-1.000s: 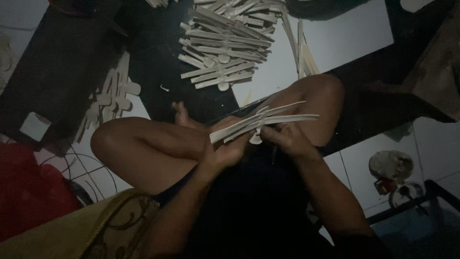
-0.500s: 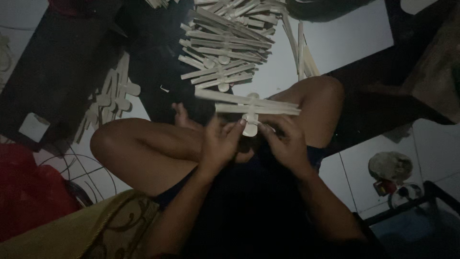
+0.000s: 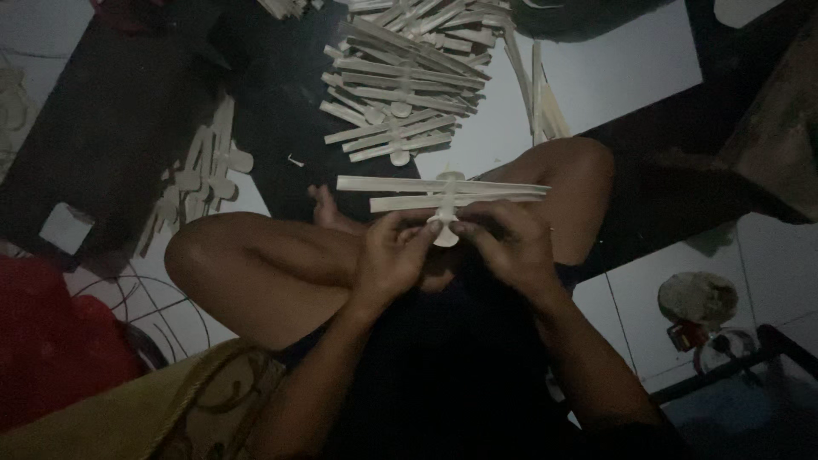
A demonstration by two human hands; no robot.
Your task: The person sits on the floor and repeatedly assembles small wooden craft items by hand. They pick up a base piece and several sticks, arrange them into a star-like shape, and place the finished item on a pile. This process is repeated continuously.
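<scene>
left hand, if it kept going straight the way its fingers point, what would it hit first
The left hand points up and right at the pale wooden stick piece it already pinches; beyond that, probably the right hand, though depth is unclear.

Pale matt wooden stick assembly [image 3: 443, 194]; glossy white floor tiles [image 3: 613, 77].
</scene>
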